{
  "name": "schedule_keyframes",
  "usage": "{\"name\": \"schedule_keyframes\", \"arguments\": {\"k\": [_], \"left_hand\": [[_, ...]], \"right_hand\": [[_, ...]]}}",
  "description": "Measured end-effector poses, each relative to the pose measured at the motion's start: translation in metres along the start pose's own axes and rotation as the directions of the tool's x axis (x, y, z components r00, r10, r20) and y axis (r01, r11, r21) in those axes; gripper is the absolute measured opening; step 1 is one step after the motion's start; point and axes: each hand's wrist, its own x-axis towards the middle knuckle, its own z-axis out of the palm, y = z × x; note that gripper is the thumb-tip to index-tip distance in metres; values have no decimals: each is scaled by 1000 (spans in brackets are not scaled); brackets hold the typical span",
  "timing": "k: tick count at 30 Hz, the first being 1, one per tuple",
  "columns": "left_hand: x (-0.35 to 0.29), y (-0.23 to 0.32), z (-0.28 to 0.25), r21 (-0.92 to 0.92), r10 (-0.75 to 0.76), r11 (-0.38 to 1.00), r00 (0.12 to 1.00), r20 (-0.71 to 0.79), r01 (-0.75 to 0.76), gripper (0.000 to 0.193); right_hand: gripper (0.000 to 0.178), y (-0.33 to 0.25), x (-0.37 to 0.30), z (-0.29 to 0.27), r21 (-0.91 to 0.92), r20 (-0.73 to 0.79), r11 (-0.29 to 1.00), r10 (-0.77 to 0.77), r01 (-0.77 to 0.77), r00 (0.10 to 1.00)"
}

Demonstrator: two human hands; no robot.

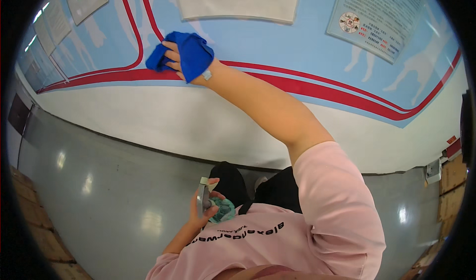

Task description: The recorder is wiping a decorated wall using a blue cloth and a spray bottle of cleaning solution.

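With my arm stretched up and to the left, my right hand [173,58] presses a blue cloth [197,57] to the wall, over the red stripes. Part of the cloth lies across the back of the hand, and some fingers show through its folds. Low in front of my body, my left hand [210,211] is closed around a spray bottle [226,211]. The bottle has a see-through green body and a grey and white head [203,198]. Its lower part is hard to make out from above.
The wall [248,47] is light blue with red stripes and pale figures above a white lower band. A blank white panel [238,2] and a printed board [369,22] hang on it. Cardboard boxes [37,225] line the left; more boxes [452,176] stand right. The floor [119,181] is shiny grey.
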Motion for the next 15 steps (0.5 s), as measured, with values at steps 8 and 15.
{"name": "schedule_keyframes", "arguments": {"k": [8,15], "left_hand": [[1,1,5,19,-48,999,998,-50,49,69],[6,-5,-3,10,-17,1000,1000,3,17,68]], "right_hand": [[27,7,-119,-22,-285,28,952,-105,109,994],[18,18,-195,-166,-174,32,974,153,-145,988]]}}
